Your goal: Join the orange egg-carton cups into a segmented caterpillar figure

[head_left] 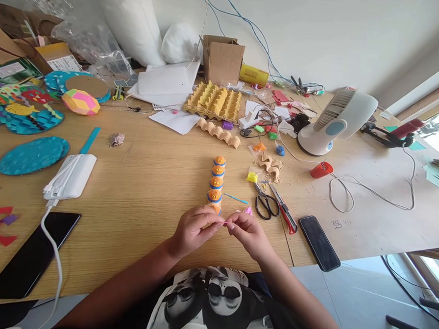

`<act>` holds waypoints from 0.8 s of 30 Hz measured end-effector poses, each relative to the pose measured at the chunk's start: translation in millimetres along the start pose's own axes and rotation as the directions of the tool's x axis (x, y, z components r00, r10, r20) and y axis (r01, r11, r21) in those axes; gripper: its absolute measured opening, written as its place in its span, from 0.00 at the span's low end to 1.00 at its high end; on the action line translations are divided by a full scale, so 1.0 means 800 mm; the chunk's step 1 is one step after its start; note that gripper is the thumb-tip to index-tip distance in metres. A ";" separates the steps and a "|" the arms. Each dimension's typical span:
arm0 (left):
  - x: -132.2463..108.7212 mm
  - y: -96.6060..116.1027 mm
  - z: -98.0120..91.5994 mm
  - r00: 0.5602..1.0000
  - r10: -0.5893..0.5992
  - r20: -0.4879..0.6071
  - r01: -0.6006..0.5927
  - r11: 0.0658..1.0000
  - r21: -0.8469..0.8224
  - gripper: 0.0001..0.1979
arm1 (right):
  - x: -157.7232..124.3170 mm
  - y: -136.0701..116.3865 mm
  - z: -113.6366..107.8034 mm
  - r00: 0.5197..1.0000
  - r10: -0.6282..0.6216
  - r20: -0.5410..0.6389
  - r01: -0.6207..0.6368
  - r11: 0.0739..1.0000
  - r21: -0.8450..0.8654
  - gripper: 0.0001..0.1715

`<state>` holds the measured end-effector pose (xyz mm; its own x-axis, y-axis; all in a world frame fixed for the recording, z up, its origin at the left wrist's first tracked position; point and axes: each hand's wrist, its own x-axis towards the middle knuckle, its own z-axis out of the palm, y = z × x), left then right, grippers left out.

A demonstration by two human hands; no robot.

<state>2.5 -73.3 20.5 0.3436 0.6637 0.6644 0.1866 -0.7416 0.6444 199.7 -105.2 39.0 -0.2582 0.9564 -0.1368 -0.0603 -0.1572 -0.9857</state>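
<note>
My left hand (197,229) and my right hand (247,232) meet fingertip to fingertip near the table's front edge. Between them they pinch a thin pink strip (225,223). Just beyond stands a row of orange and blue egg-carton cups (216,183) with small yellow details on top; the nearest cup is partly hidden by my left hand. A pink lump (248,211) lies behind my right fingers. Right of the row rests a thin blue tool (236,199).
Black scissors (266,202), a red cutter (286,212) and a phone (319,243) lie to the right. Farther back are a yellow egg tray (212,101), a cardboard box (223,61) and a white fan (335,122). A power bank (71,175) sits left.
</note>
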 end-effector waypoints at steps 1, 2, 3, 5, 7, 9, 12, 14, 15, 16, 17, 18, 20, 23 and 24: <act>0.000 0.000 0.000 1.000 -0.001 0.003 0.001 1.000 0.000 0.04 | 0.000 0.000 0.000 1.000 -0.001 -0.005 0.001 1.000 0.006 0.23; 0.000 -0.001 0.000 1.000 -0.001 0.005 0.001 1.000 0.002 0.04 | 0.000 0.000 0.000 1.000 -0.002 -0.009 0.002 1.000 0.010 0.23; 0.000 -0.001 0.000 1.000 0.000 0.007 0.000 1.000 0.004 0.05 | 0.000 0.000 0.000 1.000 -0.001 -0.010 0.001 1.000 0.012 0.23; -0.001 -0.001 -0.001 1.000 0.006 0.009 -0.006 1.000 0.008 0.08 | 0.000 -0.001 -0.001 1.000 0.006 -0.017 -0.006 1.000 0.011 0.23; -0.002 -0.002 0.000 1.000 0.012 0.011 -0.012 1.000 0.010 0.10 | 0.000 -0.003 -0.001 0.999 0.013 -0.034 -0.013 1.000 0.006 0.24; -0.003 -0.002 0.000 1.000 0.015 0.012 -0.015 1.000 0.015 0.10 | -0.001 -0.005 -0.002 0.999 0.014 -0.039 -0.014 1.000 0.002 0.24; -0.004 -0.003 0.002 1.000 0.009 0.002 -0.009 1.000 0.025 0.09 | -0.001 -0.005 -0.001 1.000 0.013 -0.015 -0.013 1.000 0.001 0.24; -0.004 -0.003 0.002 1.000 0.007 0.008 -0.007 1.000 0.015 0.08 | -0.001 -0.005 0.000 1.000 0.016 0.002 -0.016 1.000 -0.003 0.24; -0.003 -0.003 0.002 1.000 0.007 0.012 -0.008 1.000 0.010 0.07 | -0.001 -0.005 0.000 1.000 0.017 0.007 -0.017 1.000 -0.005 0.24; -0.003 -0.002 0.002 1.000 0.009 0.014 -0.009 1.000 0.007 0.07 | -0.001 -0.005 0.000 1.000 0.014 0.010 -0.014 1.000 -0.007 0.24; -0.002 -0.002 0.002 1.000 0.011 0.011 -0.011 1.000 0.008 0.07 | -0.001 -0.005 0.000 1.000 0.011 0.013 -0.011 1.000 -0.008 0.24; -0.001 -0.001 0.001 1.000 0.015 0.004 -0.015 1.000 0.011 0.06 | -0.001 -0.005 -0.001 1.000 0.007 0.017 -0.007 1.000 -0.008 0.24; 0.001 0.001 0.000 1.000 0.017 -0.008 -0.017 1.000 0.016 0.05 | -0.001 -0.003 -0.001 1.000 0.004 0.020 -0.004 1.000 -0.009 0.25; 0.003 0.003 0.000 1.000 0.007 -0.009 -0.007 1.000 0.011 0.05 | -0.001 -0.001 -0.001 1.000 0.006 0.020 -0.006 1.000 -0.007 0.26; 0.004 0.003 0.000 1.000 0.006 -0.010 -0.006 1.000 0.009 0.05 | 0.000 0.000 -0.001 1.000 0.003 0.022 -0.003 1.000 -0.007 0.26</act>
<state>3.7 -73.2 24.1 0.3359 0.6599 0.6721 0.1929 -0.7466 0.6367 200.7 -105.2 39.4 -0.2797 0.9502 -0.1372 -0.0526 -0.1578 -0.9861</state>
